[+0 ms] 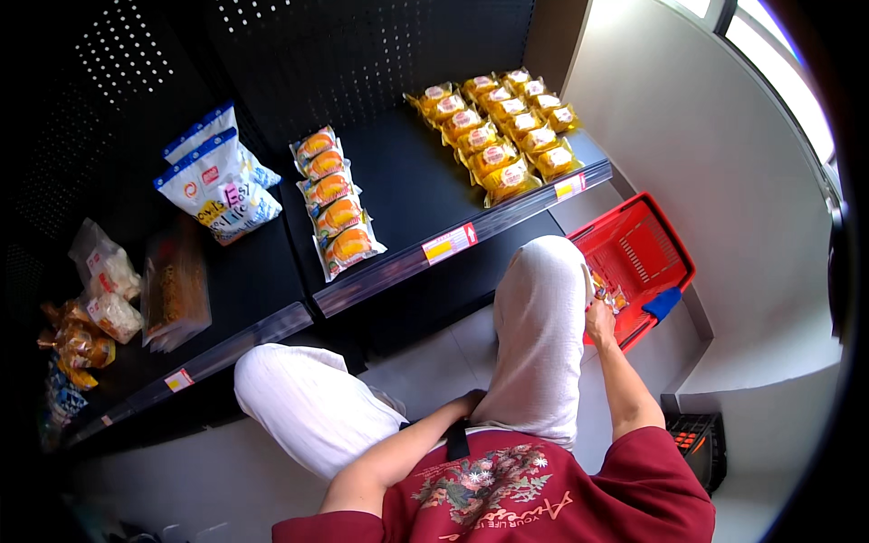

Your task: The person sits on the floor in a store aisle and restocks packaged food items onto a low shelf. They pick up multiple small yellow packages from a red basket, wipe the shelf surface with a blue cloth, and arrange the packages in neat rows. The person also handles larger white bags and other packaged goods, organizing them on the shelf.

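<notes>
My right hand [600, 320] reaches down into a red plastic shopping basket [669, 234] on the floor, past my right knee. Small wrapped snacks [616, 298] lie by its fingertips, and whether the fingers grip one is unclear. Against my inner right thigh rests my left hand [470, 403], its fingers mostly hidden. Before me, the black shelf [400, 176] bears rows of gold-wrapped cakes [499, 156] at the right. A single row of wrapped buns [339, 214] stands left of them.
White-and-blue bags [217, 183], flat clear packs [178, 288], white bagged food [112, 292] and brown bagged bread [81, 339] occupy the left shelf. A clear price rail [380, 275] edges the shelf. A pale wall [733, 203] bounds the right; a black crate [703, 448] sits behind.
</notes>
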